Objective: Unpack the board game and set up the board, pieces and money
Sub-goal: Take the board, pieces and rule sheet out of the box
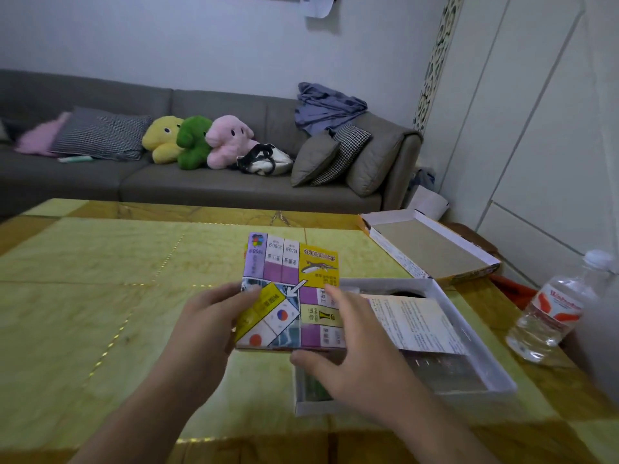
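Board (290,289) folded, "2000" legible | both hands' fingers (335,293) grasping its edges

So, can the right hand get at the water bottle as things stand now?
Probably not at once. The right hand is busy holding the folded board together with the left hand. The water bottle stands farther right, beyond the open box, with nothing blocking it.

This is a home living room. A long grey sofa (187,182) runs across the upper half of the frame, carrying checked cushions (100,133), three plush toys (197,142) in yellow, green and pink, a tote bag (264,160) and crumpled blue clothing (326,107). White cupboard doors (522,128) fill the right side, and a yellow-tiled desk (100,279) lies across the lower half.
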{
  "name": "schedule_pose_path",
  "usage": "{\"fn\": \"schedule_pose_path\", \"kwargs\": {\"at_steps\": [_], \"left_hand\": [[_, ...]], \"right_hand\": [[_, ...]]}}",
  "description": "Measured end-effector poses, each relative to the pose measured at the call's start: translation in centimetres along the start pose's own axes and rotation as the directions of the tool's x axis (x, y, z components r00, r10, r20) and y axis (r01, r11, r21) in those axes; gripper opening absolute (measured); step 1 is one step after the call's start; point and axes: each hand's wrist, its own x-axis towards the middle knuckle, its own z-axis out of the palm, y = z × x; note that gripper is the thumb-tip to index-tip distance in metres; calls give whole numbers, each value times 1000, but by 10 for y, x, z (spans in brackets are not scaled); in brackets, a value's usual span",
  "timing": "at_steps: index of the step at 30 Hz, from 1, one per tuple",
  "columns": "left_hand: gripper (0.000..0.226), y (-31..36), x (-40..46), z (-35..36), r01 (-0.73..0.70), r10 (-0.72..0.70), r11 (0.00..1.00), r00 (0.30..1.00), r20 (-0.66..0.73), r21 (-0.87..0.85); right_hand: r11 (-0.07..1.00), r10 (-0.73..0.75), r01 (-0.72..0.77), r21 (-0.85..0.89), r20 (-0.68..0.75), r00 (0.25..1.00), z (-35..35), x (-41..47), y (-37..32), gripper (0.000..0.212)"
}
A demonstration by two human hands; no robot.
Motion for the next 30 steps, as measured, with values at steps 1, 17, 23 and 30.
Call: {"fn": "schedule_pose_path", "kwargs": {"at_steps": [1,17,23,30], "left_hand": [[23,0,0,-4,6,-4,998,999,34,-56],[52,5,3,-32,102,-92,992,987,131,-75],[21,1,14,-31,14,-31,997,979,-203,-82],[17,-6,13,-23,-38,26,998,976,-215,-50]], "right_hand": [[1000,11,-11,-2,-16,1000,5,3,-3,101],[995,-102,101,-13,-73,992,16,9,-3,50],[991,-98,92,-95,-58,994,-4,-9,4,54],[827,-35,146,-542,209,977,13,-35,10,56]]}}
